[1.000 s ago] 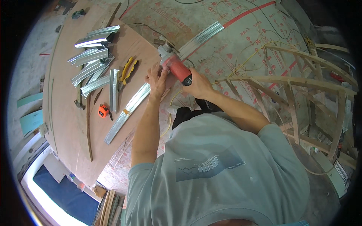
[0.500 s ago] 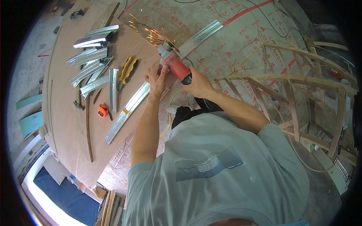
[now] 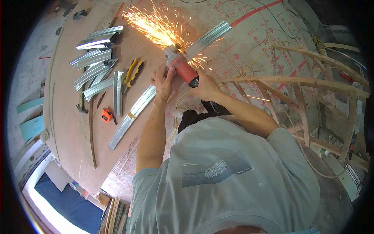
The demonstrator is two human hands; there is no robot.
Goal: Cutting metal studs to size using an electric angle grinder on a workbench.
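Note:
My right hand (image 3: 204, 86) is wrapped round the rear of a red angle grinder (image 3: 183, 69). The grinder's head rests over a long galvanised metal channel (image 3: 134, 116), and bright sparks (image 3: 156, 29) spray from it toward the far left. The cutting disc is mostly hidden by the head and the glare. My left hand (image 3: 163, 81) is closed over the channel just left of the grinder, its thumb close beside the tool's body. The far end of the channel sticks out past the board's edge over the floor.
On the wooden board (image 3: 74, 128) lie several short metal channel pieces (image 3: 93, 58), yellow-handled snips (image 3: 133, 72), an orange tape measure (image 3: 106, 115) and a hammer (image 3: 82, 107). A wooden frame (image 3: 302, 105) stands at right. Yellow cord (image 3: 255, 60) trails over the covered floor.
The sparks have grown from a few streaks into a dense, bright spray, with some now flying to the right. The grinder and both hands stay almost in the same place.

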